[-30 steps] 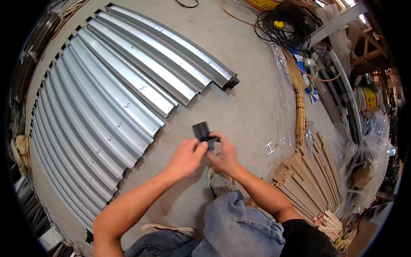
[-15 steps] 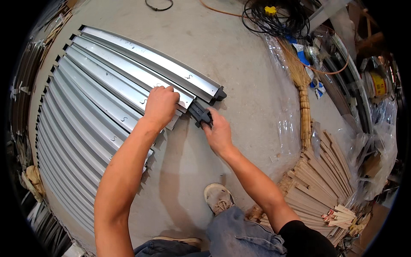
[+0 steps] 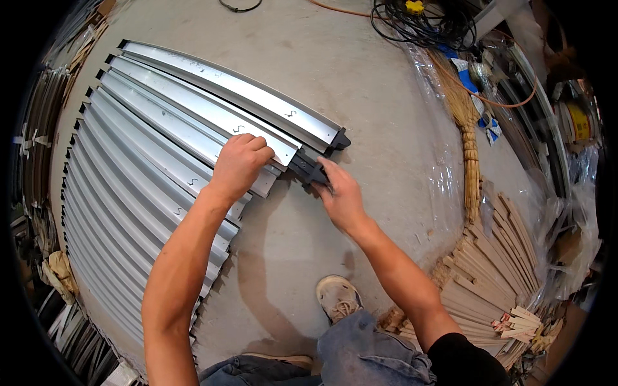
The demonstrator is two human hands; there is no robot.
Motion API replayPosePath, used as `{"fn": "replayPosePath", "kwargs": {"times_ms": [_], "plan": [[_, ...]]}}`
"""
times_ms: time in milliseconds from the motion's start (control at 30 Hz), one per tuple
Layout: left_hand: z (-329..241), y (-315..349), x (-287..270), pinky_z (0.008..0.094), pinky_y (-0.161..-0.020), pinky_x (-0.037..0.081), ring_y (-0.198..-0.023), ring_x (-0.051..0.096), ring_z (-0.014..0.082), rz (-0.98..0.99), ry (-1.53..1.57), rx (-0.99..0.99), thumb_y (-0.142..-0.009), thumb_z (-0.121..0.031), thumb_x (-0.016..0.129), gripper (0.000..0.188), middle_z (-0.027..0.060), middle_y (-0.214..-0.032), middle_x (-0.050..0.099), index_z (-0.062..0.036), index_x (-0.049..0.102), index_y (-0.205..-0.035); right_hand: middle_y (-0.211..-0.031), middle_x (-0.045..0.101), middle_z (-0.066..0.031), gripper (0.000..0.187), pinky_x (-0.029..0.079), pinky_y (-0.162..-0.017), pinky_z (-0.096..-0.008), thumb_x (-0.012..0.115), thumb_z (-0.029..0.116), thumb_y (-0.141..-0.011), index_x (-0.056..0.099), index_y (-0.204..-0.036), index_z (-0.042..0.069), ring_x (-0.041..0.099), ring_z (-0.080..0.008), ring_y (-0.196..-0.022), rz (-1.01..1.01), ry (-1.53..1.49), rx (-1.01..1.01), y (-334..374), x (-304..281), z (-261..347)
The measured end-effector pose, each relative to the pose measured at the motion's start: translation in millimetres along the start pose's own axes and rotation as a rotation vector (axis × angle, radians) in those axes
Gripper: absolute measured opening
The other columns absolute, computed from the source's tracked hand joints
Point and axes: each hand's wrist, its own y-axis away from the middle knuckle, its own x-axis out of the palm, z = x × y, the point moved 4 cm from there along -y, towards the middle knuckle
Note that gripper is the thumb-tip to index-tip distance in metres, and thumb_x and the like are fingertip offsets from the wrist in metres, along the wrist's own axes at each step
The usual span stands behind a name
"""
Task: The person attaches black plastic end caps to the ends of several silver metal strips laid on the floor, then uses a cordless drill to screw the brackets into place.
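Several long silver metal rails (image 3: 161,122) lie side by side on the concrete floor (image 3: 360,83). My left hand (image 3: 239,162) presses down on the end of the second rail from the top, fingers curled over it. My right hand (image 3: 340,192) holds a black plastic end cap (image 3: 308,168) against that rail's open end. The top rail (image 3: 257,96) carries a black end cap (image 3: 339,138) on its end.
A straw broom (image 3: 468,145) and clear plastic sheeting (image 3: 444,174) lie to the right. Stacked wooden strips (image 3: 496,270) sit at lower right. Black and orange cables (image 3: 418,22) coil at the top. My shoe (image 3: 339,297) is below the hands.
A second ago both hands held the black cap near my knees. They have since reached out to the rails; the left hand settled on a rail end and the right brought the cap against it.
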Motion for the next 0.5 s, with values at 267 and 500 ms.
{"fn": "replayPosePath", "kwargs": {"times_ms": [267, 500], "plan": [[-0.7, 9.3, 1.9, 0.0405, -0.084, 0.055, -0.089, 0.064, 0.026, 0.001, 0.02, -0.016, -0.081, -0.007, 0.069, 0.007, 0.0031, -0.087, 0.063, -0.0106, 0.069, -0.087, -0.128, 0.071, -0.0145, 0.046, 0.06, -0.092, -0.0363, 0.079, -0.003, -0.094, 0.067, -0.138, 0.0, 0.073, -0.025, -0.106, -0.02, -0.215, 0.141, -21.9, 23.1, 13.3], [-3.5, -1.1, 17.4, 0.041, -0.089, 0.055, -0.093, 0.066, 0.0283, 0.072, 0.067, -0.122, -0.082, -0.009, 0.069, 0.005, 0.0046, -0.09, 0.068, -0.0105, 0.072, -0.086, -0.11, 0.074, -0.0134, 0.025, 0.06, -0.089, -0.0369, 0.079, 0.0, -0.095, 0.071, -0.119, -0.001, 0.074, -0.0279, -0.097, -0.13, -0.194, 0.2, -19.0, 41.9, 2.1]]}}
